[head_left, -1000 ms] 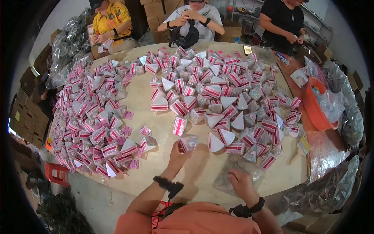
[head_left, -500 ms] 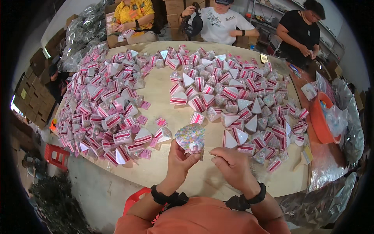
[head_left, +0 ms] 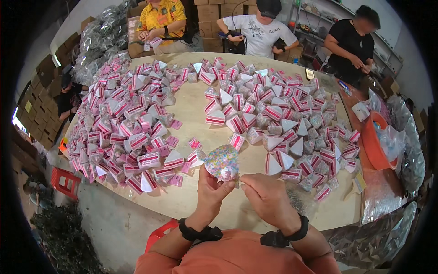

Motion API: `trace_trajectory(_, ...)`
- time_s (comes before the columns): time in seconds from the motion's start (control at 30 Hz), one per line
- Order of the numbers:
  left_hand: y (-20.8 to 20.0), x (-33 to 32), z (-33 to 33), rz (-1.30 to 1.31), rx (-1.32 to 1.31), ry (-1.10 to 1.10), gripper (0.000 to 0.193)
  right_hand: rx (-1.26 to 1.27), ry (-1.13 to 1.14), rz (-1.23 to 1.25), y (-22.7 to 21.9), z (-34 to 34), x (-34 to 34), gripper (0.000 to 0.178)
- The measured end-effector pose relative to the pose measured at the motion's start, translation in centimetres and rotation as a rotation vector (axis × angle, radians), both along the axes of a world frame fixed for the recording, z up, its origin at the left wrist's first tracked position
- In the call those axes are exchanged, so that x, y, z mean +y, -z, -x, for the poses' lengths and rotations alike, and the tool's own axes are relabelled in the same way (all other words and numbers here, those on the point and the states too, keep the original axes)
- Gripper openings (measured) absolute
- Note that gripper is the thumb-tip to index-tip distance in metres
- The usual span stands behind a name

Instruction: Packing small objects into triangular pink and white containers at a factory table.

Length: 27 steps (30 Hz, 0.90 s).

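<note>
In the middle near the table's front edge, my left hand (head_left: 211,194) holds a cake-slice-shaped piece (head_left: 222,160) from below. Its upward face is covered with pastel sprinkles, and a pale patch shows at its near end. My right hand (head_left: 267,196) is closed in a pinch right beside that near end. Something small and pale sits at its fingertips, too small to name. Just past the held piece lies a pink-and-white striped cake slice (head_left: 237,141) on the table, and another white-sided slice (head_left: 196,158) rests to its left.
Striped cake slices form a large heap (head_left: 132,114) on the left and another heap (head_left: 273,109) on the right of the wooden table (head_left: 182,109). An orange tub (head_left: 379,141) stands at the right. Three people sit or stand beyond the table. A red stool (head_left: 66,182) is at the left.
My right hand has moved slightly left, its fingertips now at the near end of the held slice. The person in white across the table has lowered their raised arm.
</note>
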State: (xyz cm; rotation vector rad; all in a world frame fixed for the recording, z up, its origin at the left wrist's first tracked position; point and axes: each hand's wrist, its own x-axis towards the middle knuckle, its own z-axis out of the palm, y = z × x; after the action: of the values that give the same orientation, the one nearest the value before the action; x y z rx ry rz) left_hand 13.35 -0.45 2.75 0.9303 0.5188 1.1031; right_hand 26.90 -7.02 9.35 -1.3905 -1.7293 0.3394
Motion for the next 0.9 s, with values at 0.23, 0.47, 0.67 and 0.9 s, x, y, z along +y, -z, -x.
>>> trace_trajectory(0.23, 0.4, 0.2, 0.8, -0.032, -0.010, -0.013, 0.072, -0.042, 0.001, 0.001, -0.2, 1.1, 0.2, 0.014)
trace_trajectory(0.47, 0.2, 0.0, 1.1, -0.089, 0.028, -0.058, 0.076, -0.051, 0.010, -0.004, 0.2, 1.6, 0.3, 0.016)
trace_trajectory(0.67, 1.3, 0.0, 1.1, -0.196, 0.117, -0.175, 0.077, -0.108, 0.049, 0.036, -0.1, 2.1, 0.1, 0.015)
trace_trajectory(0.9, 2.3, 0.2, 1.6, -0.479, 0.400, -0.353, 0.079, -0.119, 0.084, 0.076, 0.6, 2.3, -0.1, 0.016)
